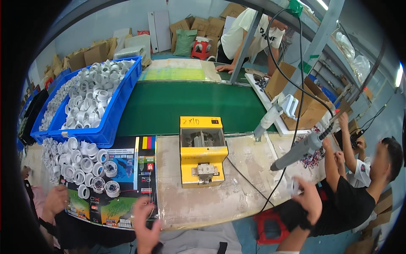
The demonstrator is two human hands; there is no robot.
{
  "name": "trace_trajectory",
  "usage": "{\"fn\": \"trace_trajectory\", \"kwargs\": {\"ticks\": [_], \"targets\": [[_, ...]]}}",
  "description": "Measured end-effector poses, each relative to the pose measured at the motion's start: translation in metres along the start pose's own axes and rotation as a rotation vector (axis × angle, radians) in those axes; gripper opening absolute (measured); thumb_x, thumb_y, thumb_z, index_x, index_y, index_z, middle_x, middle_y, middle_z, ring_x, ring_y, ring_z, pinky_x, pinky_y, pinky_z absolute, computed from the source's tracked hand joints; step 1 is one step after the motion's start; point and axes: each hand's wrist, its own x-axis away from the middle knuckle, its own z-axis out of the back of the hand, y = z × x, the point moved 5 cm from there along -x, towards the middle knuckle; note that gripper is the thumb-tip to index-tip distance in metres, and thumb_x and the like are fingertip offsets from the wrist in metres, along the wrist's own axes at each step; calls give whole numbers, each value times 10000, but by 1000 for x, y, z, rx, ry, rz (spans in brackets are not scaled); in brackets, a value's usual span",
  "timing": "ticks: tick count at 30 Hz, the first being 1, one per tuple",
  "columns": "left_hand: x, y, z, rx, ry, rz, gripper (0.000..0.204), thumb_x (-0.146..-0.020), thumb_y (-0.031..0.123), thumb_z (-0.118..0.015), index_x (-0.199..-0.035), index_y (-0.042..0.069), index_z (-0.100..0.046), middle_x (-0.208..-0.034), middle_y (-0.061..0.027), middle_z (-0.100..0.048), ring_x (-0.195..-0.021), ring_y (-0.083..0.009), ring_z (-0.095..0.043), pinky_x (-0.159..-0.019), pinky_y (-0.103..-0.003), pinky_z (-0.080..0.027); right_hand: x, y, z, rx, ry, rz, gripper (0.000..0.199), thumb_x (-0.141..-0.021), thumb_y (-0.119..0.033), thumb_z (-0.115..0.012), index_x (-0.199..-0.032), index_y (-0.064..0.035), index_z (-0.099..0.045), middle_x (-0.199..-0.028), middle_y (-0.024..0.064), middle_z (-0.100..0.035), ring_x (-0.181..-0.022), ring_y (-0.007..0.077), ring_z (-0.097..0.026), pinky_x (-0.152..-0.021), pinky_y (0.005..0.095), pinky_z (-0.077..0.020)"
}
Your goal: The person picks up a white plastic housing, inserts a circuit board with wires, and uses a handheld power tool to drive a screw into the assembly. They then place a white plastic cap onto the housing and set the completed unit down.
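My right hand is raised past the table's right front edge, its fingers closed on a white plastic ring, somewhat blurred. At the front edge my left hand hovers with thumb and fingers apart; no held thing shows in it. Between and beyond my hands stands a yellow screw feeder with an open-topped bin and a metal outlet. A grey electric screwdriver hangs tilted above my right hand. Left of the feeder, many white plastic rings lie on a printed sheet, several with wiring inside.
A blue bin heaped with white rings stands at the left. A green conveyor belt runs behind the feeder. Cables hang and cross the right side. A co-worker's hand is at the left; other people work right and across. A red stool stands below.
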Motion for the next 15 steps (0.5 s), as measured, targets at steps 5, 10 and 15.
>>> {"fn": "trace_trajectory", "kwargs": {"ticks": [5, 10, 15], "targets": [[10, 73, -67, 1015, -531, 306, 333, -766, 142, -774, -963, -95, -649, -1135, -180, -625, -1020, -278, -605, -891, -398, -479, 51, -152, -11, -132, -568, 665, 480, -659, -61, -725, -1126, -126, -637, -1068, 125, -609, -923, 297, -606, -815, 360, -488], [7, 83, -89, 973, -665, 302, 389, -746, 116, -751, -1054, -36, -569, -1189, -153, -570, -1098, -274, -554, -942, -378, -424, 43, -238, -30, -331, -385, 1064, 105, -877, -47, -538, -890, 3, -629, -878, 94, -629, -800, 231, -596, -754, 324, -463], [0, 55, -61, 1046, -350, 331, 753, -641, 48, -826, -1267, 4, -409, -1226, -138, -489, -1147, -277, -544, -970, -394, -439, 41, -230, -53, -431, -80, 759, 484, -617, -42, -731, -1089, -63, -628, -1044, 135, -564, -918, 309, -574, -802, 351, -465]]}}
